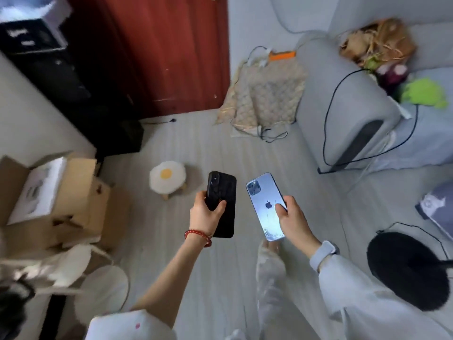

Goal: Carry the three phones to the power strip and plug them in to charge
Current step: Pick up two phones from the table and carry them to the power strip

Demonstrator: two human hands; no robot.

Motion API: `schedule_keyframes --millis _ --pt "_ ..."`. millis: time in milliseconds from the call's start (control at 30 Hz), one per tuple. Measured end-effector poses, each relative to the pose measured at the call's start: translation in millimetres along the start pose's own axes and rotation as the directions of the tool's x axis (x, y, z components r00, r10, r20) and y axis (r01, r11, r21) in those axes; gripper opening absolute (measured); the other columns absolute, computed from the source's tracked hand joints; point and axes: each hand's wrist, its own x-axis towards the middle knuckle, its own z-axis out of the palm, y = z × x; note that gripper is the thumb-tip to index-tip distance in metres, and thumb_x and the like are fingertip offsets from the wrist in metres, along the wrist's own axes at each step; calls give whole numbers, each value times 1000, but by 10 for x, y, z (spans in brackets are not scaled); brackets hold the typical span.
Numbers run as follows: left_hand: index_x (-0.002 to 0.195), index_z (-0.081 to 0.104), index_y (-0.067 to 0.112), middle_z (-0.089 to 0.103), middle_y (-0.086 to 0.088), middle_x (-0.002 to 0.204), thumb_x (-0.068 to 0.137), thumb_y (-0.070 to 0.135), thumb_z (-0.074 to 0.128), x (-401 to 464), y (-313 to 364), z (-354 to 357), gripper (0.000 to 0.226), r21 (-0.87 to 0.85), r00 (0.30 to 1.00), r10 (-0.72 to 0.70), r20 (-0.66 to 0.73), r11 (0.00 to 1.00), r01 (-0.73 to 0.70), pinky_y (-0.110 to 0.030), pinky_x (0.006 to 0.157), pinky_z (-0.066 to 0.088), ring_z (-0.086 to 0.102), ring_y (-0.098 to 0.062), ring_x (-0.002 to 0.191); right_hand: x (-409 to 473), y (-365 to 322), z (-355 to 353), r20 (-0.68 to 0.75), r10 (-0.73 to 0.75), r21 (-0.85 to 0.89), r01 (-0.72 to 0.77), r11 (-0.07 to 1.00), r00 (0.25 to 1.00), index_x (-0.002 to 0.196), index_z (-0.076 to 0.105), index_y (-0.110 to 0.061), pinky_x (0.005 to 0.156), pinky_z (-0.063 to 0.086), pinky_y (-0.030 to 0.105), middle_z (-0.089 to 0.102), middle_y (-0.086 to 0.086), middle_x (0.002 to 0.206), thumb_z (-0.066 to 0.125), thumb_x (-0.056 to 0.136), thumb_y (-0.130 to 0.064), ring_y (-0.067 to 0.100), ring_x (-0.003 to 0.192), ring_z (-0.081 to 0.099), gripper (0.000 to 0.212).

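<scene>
- Gripping the lower half of a black phone [221, 203], the left hand [204, 214] sits just left of frame centre, thumb laid across the phone's back and fingers curled round its left edge; a red bead bracelet [198, 237] circles the wrist.
- Just to the right, the right hand [293, 218] holds a blue phone [266, 207] back-up, thumb pressing near the logo, fingers wrapped under its right edge. The two phones stand side by side, apart, their camera ends pointing toward the top of the frame.
- A third phone cannot be made out; whether one lies beneath either handset is hidden.
- Beyond the hands, left of centre, a small egg-shaped stool [168, 177] stands on the pale floor [220, 148].
- At the left edge sits an open cardboard box [61, 200].
- Farther up, right of centre, an orange-and-white power strip [282, 55] lies beside the grey sofa [343, 114], with white plugs and cables at its left end, well apart from both phones.
</scene>
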Motion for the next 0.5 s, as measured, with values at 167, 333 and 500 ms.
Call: schedule_keyframes --millis 167,333,500 --pt "102 48 6 54 -1 89 78 21 66 1373 833 771 33 -16 997 25 70 1000 -24 -15 65 39 53 -17 81 1586 -178 -474 -59 43 23 -41 999 997 103 46 -6 61 33 31 53 2 81 41 91 -13 26 73 47 14" --pt "107 48 5 55 -2 91 80 21 63 2562 1693 1269 35 -55 994 35 105 998 -29 -23 70 42 53 -17 83 2933 -513 -919 -97 61 25 -59 998 993 106 45 -6 62 34 30 53 3 86 40 93 -13 25 75 48 16" --pt "107 46 3 55 -4 92 81 19 63 3726 2106 1669 34 -98 993 -2 116 995 14 -28 71 43 54 -18 83 4216 -781 -1087 -100 54 5 -54 999 994 93 42 -14 49 34 10 49 -4 75 42 92 -13 16 65 45 2"
